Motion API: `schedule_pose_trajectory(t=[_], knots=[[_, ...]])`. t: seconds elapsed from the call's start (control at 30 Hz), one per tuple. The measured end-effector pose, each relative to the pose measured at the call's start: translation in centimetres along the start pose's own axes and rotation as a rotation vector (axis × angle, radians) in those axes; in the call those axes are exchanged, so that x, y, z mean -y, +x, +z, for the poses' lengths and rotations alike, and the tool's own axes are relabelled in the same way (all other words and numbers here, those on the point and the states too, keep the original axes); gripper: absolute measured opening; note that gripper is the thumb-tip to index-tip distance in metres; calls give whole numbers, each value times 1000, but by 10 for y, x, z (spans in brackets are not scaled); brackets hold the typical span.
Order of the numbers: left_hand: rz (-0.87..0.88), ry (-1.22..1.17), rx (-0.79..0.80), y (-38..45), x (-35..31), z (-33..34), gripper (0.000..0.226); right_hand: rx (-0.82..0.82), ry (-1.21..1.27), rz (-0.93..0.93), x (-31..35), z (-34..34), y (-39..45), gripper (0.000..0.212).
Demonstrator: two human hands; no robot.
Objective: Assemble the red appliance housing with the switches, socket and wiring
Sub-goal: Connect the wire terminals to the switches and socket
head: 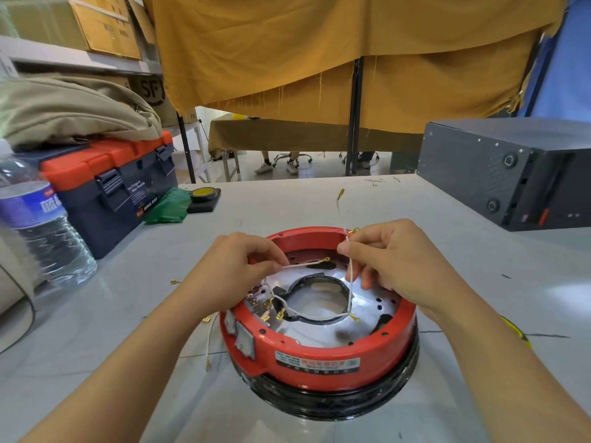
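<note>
- Two bare hands work over the red appliance housing [319, 353], which lies upside down on a black round base [332, 401] near the middle of the grey table [287, 203]
- Left hand [236, 266] pinches one white wire [300, 264] between thumb and finger; its gold ring terminal [326, 259] points to the right, over the inside of the housing
- Right hand [399, 260] pinches a second white wire [350, 282] close to its upper end; this wire hangs down into the housing to another ring terminal [355, 319]
- Several gold spade connectors [271, 310] stand at the left inner side, above the silver metal plate [367, 302]
- White rocker switch [244, 342] sits in the outer wall at the left, and a label [316, 363] is on the front
- Far left: a water bottle [38, 219] and a blue and orange toolbox [108, 187]; a dark grey machine [508, 171] stands at the far right
- One loose gold terminal [340, 193] lies on the table behind the housing
</note>
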State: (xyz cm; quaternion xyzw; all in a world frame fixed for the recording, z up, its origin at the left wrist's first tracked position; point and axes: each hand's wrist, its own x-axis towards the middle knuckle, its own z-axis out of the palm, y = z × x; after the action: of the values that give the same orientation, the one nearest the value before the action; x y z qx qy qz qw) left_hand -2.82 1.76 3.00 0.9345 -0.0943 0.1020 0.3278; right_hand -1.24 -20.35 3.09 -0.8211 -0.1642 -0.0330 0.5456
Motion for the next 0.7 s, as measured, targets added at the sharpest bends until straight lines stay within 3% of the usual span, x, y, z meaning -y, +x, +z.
schedule_pose_trajectory(t=[0.2, 0.27, 0.47, 0.7], knots=[[16, 76, 52, 7, -9, -1, 15, 21, -58, 13, 3, 2, -3, 19], [42, -60, 39, 9, -16, 1, 7, 18, -71, 12, 4, 3, -3, 19], [56, -521, -83, 18, -41, 11, 16, 7, -136, -13, 6, 7, -5, 20], [106, -653, -126, 23, -53, 15, 13, -4, -162, -50, 2, 8, -3, 21]])
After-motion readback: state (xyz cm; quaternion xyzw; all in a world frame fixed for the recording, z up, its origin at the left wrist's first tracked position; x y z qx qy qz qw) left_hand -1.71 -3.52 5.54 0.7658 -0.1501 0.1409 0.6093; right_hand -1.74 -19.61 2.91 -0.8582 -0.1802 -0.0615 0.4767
